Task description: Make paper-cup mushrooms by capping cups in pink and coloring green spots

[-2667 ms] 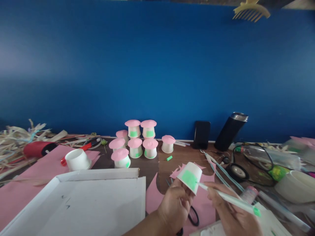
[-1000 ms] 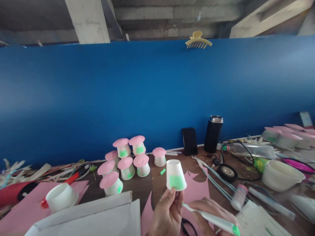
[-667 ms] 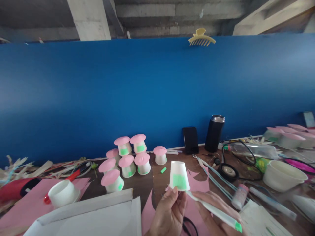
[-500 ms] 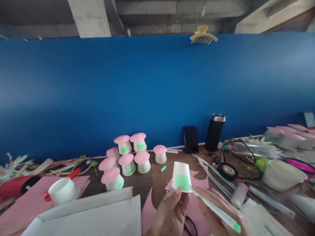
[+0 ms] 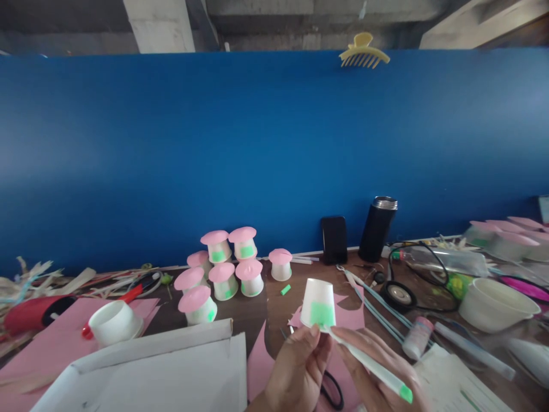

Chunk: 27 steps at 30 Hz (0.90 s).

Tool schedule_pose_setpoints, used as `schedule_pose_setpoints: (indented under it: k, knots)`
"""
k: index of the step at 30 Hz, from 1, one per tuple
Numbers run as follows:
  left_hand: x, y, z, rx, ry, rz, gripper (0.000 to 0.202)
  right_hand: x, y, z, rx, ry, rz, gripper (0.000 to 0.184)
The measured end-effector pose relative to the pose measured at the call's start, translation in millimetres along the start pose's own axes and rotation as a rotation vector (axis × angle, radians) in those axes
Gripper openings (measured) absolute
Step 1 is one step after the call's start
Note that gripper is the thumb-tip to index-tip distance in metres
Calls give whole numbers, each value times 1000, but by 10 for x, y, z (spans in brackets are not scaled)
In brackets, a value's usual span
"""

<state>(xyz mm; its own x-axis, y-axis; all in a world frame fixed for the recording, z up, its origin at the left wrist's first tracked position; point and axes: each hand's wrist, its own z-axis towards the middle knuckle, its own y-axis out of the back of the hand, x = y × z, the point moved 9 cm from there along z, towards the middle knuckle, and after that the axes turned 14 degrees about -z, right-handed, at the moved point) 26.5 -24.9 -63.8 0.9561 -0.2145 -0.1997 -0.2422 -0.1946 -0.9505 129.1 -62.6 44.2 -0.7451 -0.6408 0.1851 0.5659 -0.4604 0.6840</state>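
My left hand [image 5: 300,360] pinches a white paper cup [image 5: 312,297] by its lower rim, the cup upside down with its narrow end up. On the cup's side is a bright green patch. My right hand [image 5: 377,366] holds a white marker pen [image 5: 373,364] with a green end, its tip at the lower edge of the green patch. The green marker cap [image 5: 285,290] lies on the table behind the cup. Left of it stand several upturned cups [image 5: 223,283] topped with pink paper discs, some stacked, with green patches showing on several. One capped cup [image 5: 281,268] stands apart.
A black phone [image 5: 334,240] and a black flask [image 5: 378,229] stand against the blue partition [image 5: 274,143]. At right are a stethoscope [image 5: 401,294], a white bowl [image 5: 493,306] and a small bottle [image 5: 417,337]. A white box [image 5: 163,372] and pink paper [image 5: 47,349] lie at left.
The marker tip has moved down the green patch to the cup's lower edge, and the right hand has come slightly closer to the left. The view has shifted slightly.
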Motion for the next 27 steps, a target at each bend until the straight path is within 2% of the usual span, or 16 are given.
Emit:
schedule_pose_setpoints:
  k: [7, 15, 23, 27]
  knots:
    - [-7, -48, -11, 38, -2, 32, 10, -64, 21, -45, -73, -82, -38, 36]
    - [7, -15, 5, 54, -15, 46, 7, -114, -5, -77, -72, -99, -23, 38]
    - [-21, 29, 22, 37, -42, 48, 9, 12, 4, 6, 2, -93, 12, 30]
    - [-37, 41, 27, 8, -58, 31, 8, 11, -31, 5, -4, -68, 3, 30]
